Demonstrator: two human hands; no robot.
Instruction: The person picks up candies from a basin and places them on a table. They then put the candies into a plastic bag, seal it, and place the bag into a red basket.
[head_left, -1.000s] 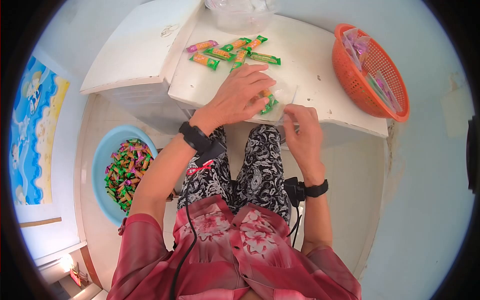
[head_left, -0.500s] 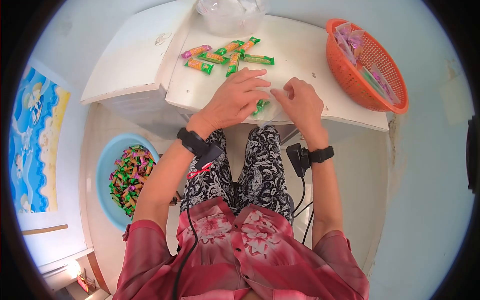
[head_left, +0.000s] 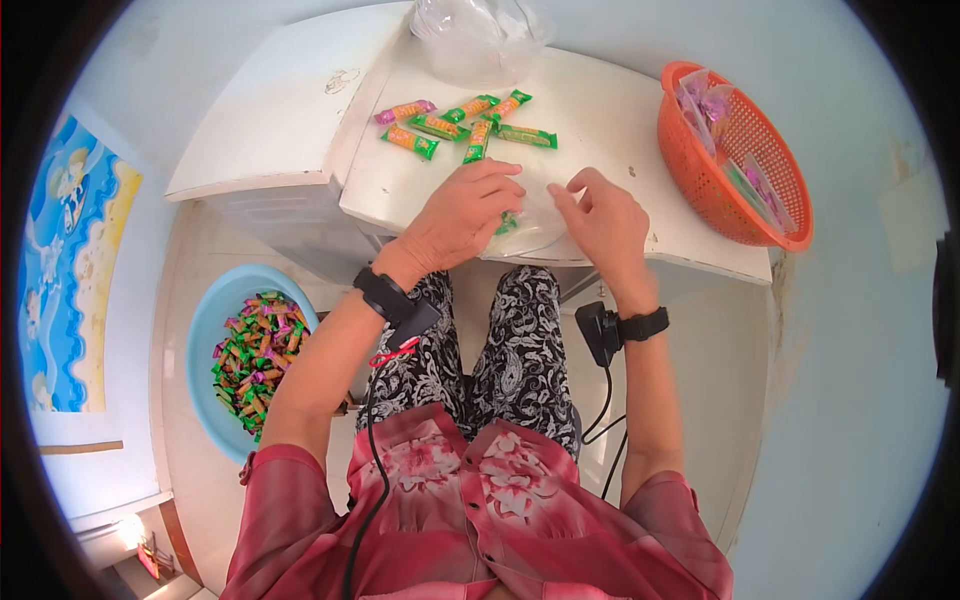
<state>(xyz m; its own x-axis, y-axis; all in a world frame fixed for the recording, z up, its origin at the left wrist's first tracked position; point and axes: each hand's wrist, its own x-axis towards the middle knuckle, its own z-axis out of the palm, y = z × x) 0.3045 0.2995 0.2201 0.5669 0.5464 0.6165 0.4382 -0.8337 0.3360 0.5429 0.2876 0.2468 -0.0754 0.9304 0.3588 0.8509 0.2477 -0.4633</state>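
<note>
A clear plastic bag (head_left: 538, 226) lies at the table's front edge between my two hands, with a green-wrapped snack (head_left: 507, 222) showing at its left side. My left hand (head_left: 462, 215) has its fingers bent over the bag's left side, the thumb beside the green wrapper. On the other side, my right hand (head_left: 608, 222) is curled, thumb and forefinger close together at the bag's right edge. Just beyond my left hand, several wrapped snack bars (head_left: 437, 127) in green and orange lie loose, with a purple one (head_left: 405, 111) among them.
An orange basket (head_left: 690, 185) with filled clear bags stands at the table's right. Clear plastic bags (head_left: 480, 40) sit at the back. A blue tub (head_left: 205, 325) full of wrapped snacks is on the floor at left. A raised white surface (head_left: 270, 120) adjoins the table (head_left: 610, 120).
The view has shifted slightly. My hands have drawn a little farther apart, and the clear bag shows wider between them.
</note>
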